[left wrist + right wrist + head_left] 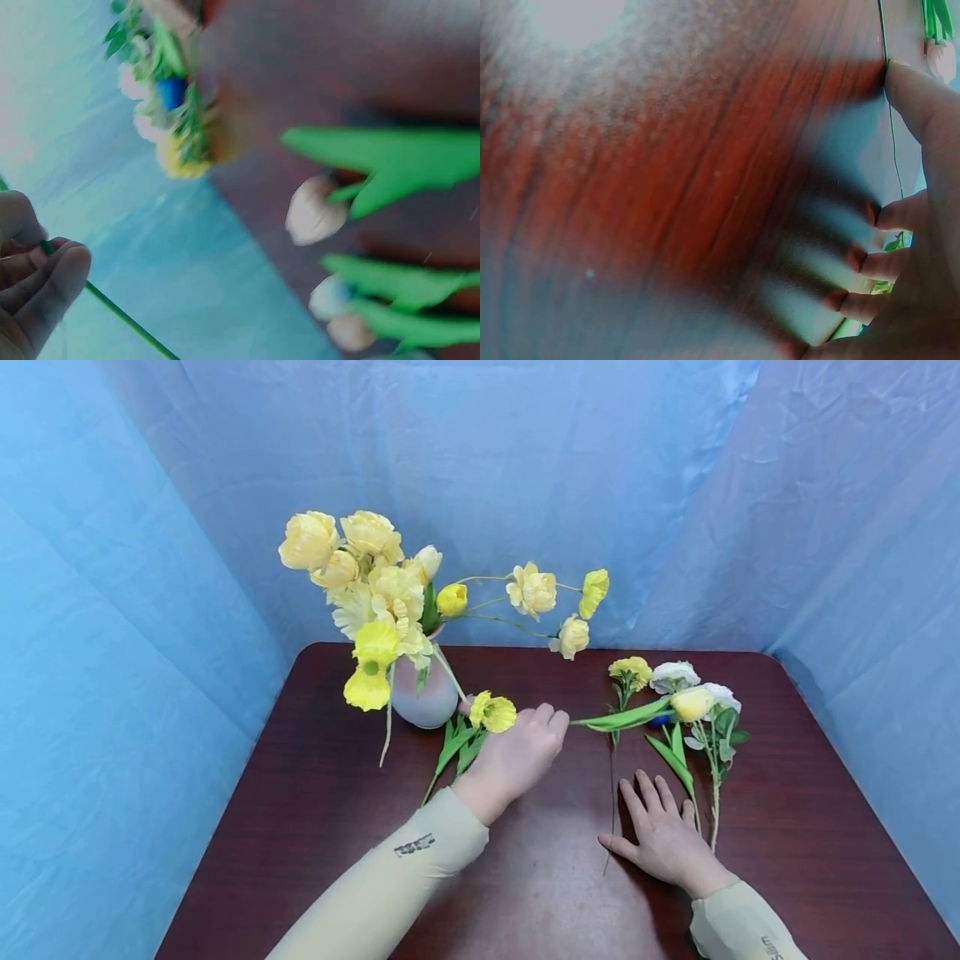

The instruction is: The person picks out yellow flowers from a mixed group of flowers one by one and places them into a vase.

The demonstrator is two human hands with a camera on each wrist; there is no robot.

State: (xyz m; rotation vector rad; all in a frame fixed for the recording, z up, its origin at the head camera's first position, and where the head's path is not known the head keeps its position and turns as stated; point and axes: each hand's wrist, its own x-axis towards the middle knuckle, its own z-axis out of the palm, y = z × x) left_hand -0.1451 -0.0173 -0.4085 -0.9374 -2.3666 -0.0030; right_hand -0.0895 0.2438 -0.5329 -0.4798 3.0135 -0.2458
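Observation:
My left hand (521,753) is in front of the vase and pinches the stem of a pale yellow tulip (692,703). That tulip stretches to the right over the other loose flowers. In the left wrist view the fingers and thumb grip a thin green stem (127,318); its bloom is out of that view. At the right, my right hand (667,843) has its fingers spread low over the table, holding nothing. Its thumb is at the thin stem of a yellow carnation (631,672). A pale rounded vase (423,697) holds tall yellow flowers (393,593).
White flowers (675,676) with leafy stems lie beyond my right hand, a blue bloom (660,718) among them. More tulip leaves (454,750) lie by the vase, partly behind my left forearm. Long stems reach right from the vase, ending in blooms (532,590). Blue curtains (525,468) surround the table (315,860).

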